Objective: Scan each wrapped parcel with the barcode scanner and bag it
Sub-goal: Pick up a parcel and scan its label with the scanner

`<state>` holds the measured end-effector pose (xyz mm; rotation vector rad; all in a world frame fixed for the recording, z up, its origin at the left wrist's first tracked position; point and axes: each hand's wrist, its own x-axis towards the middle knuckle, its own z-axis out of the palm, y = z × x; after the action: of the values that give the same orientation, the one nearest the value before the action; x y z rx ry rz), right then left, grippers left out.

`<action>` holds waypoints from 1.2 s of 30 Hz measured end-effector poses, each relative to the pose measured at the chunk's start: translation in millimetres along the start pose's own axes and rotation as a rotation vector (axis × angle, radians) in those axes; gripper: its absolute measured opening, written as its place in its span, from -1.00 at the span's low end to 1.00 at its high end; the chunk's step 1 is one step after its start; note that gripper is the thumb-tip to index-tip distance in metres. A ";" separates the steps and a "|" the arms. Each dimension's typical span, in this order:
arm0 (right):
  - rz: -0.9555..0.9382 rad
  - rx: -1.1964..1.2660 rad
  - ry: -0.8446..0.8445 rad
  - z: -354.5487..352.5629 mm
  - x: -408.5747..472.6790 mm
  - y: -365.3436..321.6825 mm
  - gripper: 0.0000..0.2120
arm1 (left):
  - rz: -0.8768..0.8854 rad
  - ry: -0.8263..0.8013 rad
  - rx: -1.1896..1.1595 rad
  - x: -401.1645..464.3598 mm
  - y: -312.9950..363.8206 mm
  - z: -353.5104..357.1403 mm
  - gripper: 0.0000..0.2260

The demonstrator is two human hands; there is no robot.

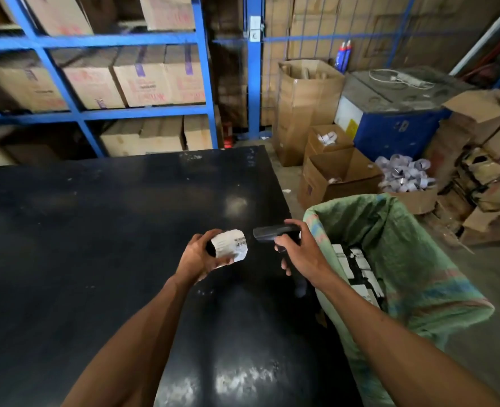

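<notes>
Blue shelving (204,83) behind black table (96,230); boxes (339,177) beside sack (404,245).

Two bare forearms come into the frame from the bottom edge, one from the lower left and one from the lower right, and both narrow toward the middle of the picture. No sleeve, cuff, glove, watch, band or ring shows on either arm from the frame edge up to the wrist. The left hand (200,255) sits just left of the centre and the right hand (297,245) just right of it. Both are uncovered, with short, plain fingernails. Nothing else of the person appears anywhere in the frame.
</notes>
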<state>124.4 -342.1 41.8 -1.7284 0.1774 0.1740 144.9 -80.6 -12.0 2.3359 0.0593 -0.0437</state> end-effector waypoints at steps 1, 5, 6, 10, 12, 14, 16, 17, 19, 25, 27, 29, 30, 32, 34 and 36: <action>-0.005 -0.014 -0.012 1.9 -1.4 -0.8 -0.60 | -0.011 -0.015 0.022 -4.2 -0.9 -0.9 -0.28; -0.040 -0.179 -0.048 7.9 -12.9 0.3 -0.68 | -0.021 -0.017 0.061 -17.9 -7.1 0.2 -0.29; -0.051 -0.215 -0.047 9.1 -15.7 1.7 -0.68 | -0.022 -0.010 0.063 -21.3 -7.6 1.7 -0.29; -0.060 -0.247 -0.038 11.9 -22.0 8.5 -0.66 | -0.024 0.007 0.051 -32.2 -6.6 9.1 -0.29; -0.047 -0.256 -0.045 11.7 -23.3 10.7 -0.64 | -0.021 0.007 0.038 -37.0 -5.3 10.4 -0.28; -0.042 -0.265 -0.050 11.3 -23.4 12.9 -0.64 | -0.016 0.013 0.043 -38.8 -5.7 10.3 -0.27; -0.039 -0.274 -0.051 10.4 -23.2 14.8 -0.61 | -0.024 0.019 0.041 -39.2 -5.1 9.2 -0.27; -0.037 -0.284 -0.050 9.7 -22.9 15.7 -0.60 | -0.030 0.023 0.038 -39.0 -4.7 8.8 -0.27; -0.028 -0.309 -0.051 8.8 -22.6 16.7 -0.58 | -0.036 0.039 0.035 -38.8 -4.3 8.6 -0.27; -0.030 -0.318 -0.050 10.2 -22.2 16.1 -0.57 | -0.028 0.080 0.026 -38.2 -1.4 12.1 -0.26; -0.039 -0.316 -0.055 11.7 -23.1 14.4 -0.59 | -0.034 0.073 0.025 -36.9 -1.5 13.5 -0.26; -0.047 -0.311 -0.061 13.6 -23.7 12.2 -0.61 | -0.038 0.066 0.028 -35.6 -2.5 13.5 -0.26; -0.051 -0.312 -0.062 14.5 -23.7 11.5 -0.61 | -0.041 0.063 0.029 -34.9 -3.0 13.3 -0.26; -0.066 -0.312 -0.061 16.0 -23.0 12.2 -0.61 | -0.049 0.055 0.024 -33.9 -3.6 13.3 -0.26; -0.090 -0.295 -0.048 16.9 -21.6 13.9 -0.61 | -0.055 0.053 0.017 -33.1 -3.6 13.3 -0.26; -0.104 -0.291 -0.042 17.1 -20.4 14.3 -0.61 | -0.055 0.053 0.016 -32.7 -3.9 13.7 -0.26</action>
<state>101.1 -327.1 29.7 -2.0169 0.0311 0.1649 111.8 -88.8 -22.7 2.3512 0.1505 -0.0096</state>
